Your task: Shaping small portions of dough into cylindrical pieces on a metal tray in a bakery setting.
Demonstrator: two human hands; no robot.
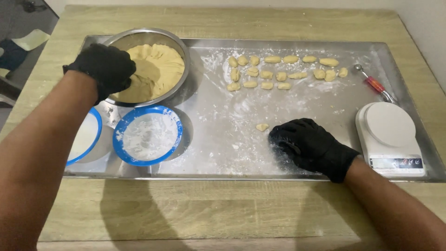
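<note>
My left hand, in a black glove, reaches into a steel bowl and grips the yellow dough mass inside it. My right hand, also gloved in black, lies palm down on the floured steel tray, fingers curled; whether it covers anything is hidden. A single small dough piece lies just left of its fingertips. Several shaped dough pieces sit in rows at the tray's far side.
A blue-rimmed plate of flour stands in front of the bowl, another blue-rimmed plate to its left. A white kitchen scale sits at the tray's right end, a red-handled scoop behind it. The tray rests on a wooden table.
</note>
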